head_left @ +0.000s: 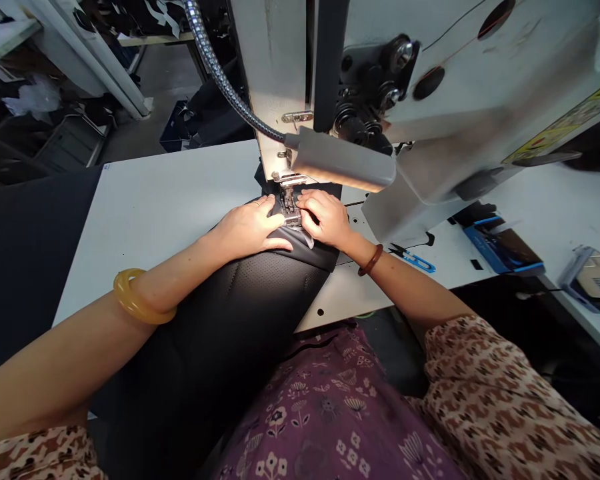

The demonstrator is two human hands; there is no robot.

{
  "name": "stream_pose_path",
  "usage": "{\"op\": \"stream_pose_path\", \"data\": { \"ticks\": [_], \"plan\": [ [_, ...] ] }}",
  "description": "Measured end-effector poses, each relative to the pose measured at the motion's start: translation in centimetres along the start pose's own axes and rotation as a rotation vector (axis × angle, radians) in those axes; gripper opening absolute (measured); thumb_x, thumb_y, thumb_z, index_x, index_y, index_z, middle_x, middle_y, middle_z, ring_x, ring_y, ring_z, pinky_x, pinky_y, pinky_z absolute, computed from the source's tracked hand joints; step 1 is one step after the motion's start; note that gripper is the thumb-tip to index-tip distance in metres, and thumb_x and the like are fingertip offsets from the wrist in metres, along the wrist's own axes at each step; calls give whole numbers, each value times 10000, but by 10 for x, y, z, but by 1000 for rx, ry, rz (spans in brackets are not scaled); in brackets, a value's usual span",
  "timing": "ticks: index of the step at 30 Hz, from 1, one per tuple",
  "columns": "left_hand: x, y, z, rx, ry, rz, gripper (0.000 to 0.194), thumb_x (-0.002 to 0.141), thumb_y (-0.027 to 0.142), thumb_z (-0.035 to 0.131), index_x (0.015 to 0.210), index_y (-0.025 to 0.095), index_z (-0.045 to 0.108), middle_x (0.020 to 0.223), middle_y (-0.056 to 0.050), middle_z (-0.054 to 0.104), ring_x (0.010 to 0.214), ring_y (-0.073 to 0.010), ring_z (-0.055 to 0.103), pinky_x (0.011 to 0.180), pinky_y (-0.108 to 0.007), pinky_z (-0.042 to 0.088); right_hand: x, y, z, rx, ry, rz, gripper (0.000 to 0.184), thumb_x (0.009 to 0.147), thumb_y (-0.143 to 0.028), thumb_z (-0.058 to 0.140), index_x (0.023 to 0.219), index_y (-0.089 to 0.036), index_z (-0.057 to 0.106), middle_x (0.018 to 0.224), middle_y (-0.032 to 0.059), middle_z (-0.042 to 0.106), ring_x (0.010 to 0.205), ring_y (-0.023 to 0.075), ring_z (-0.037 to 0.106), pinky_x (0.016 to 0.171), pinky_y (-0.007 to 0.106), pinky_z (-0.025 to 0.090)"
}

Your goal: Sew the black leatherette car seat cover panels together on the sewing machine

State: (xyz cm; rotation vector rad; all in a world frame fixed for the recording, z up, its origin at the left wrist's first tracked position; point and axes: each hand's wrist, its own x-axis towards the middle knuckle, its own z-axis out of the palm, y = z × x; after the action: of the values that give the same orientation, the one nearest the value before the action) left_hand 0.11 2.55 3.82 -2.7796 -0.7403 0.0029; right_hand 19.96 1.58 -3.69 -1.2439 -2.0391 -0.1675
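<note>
Black leather-like material [273,283], with a perforated band and stitched lines, lies under the presser foot [291,215] of a sewing machine [275,80]. It drapes off the table's front edge towards my lap. My left hand [247,230] rests flat on it, left of the foot, with thumb and fingers apart. Just right of the foot, my right hand [326,217] has its thumb and fingers bent together, pinching the material near the needle. A small pale, shiny piece [307,239] shows beside the right thumb. The fingertips partly hide the seam.
A lamp [345,160] on a flexible metal neck [225,83] hangs close above my hands. Blue thread snips [414,259] lie on the white table [180,180] to the right. Beyond them are a blue box [505,247] and a grey device [593,277]. Dark material [25,233] extends on the left.
</note>
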Motion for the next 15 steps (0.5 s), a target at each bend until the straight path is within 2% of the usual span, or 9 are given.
{"op": "stream_pose_path", "data": {
  "ticks": [3,5,7,9,11,13,15],
  "plan": [
    [0,-1,1,9,-9,-11,562,820,612,486,1087,141,638,1158,-192,568,1027,-288,596,836,-364,515,-6,-1,-1,7,-5,19,304,889,-233,373,1017,-161,639,1111,99,655,1136,185,552,917,339,444],
    [0,-1,2,24,-14,-25,576,813,630,479,1068,140,642,1187,-196,549,1013,-285,599,830,-360,514,-22,-2,-4,-10,37,-6,320,896,-234,365,1073,-164,622,1183,105,624,1195,191,513,961,365,420],
    [-1,-1,3,36,-27,-45,582,808,649,466,1061,155,642,1186,-183,545,976,-274,608,811,-355,514,-51,0,-11,-53,55,-28,332,894,-248,373,1116,-169,606,1221,114,600,1238,203,477,990,395,399],
    [-1,-1,3,37,-49,-61,576,804,658,463,1084,183,630,1164,-159,549,961,-264,608,791,-340,514,-93,7,-20,-126,2,18,343,891,-261,381,1141,-175,599,1233,121,590,1245,214,468,1010,423,383],
    [0,-1,4,25,-66,-75,577,806,658,463,1141,209,601,1155,-140,548,988,-261,595,790,-329,511,-140,21,-32,-235,-129,199,347,883,-237,390,1154,-179,599,1264,124,568,1251,238,460,1033,477,354],
    [3,-1,4,13,-86,-89,587,811,657,456,1186,221,574,1174,-134,542,1022,-264,581,809,-332,505,-185,42,-47,-364,-271,529,385,861,-230,429,1215,-177,570,1354,141,486,1294,313,397,1026,587,318],
    [6,0,3,3,-103,-118,597,816,652,454,1227,229,546,1214,-138,529,1059,-273,565,839,-350,496,-217,68,-63,-456,-331,825,417,870,-250,416,1261,-192,546,1394,159,434,1292,392,370,943,682,335]
  ]
}}
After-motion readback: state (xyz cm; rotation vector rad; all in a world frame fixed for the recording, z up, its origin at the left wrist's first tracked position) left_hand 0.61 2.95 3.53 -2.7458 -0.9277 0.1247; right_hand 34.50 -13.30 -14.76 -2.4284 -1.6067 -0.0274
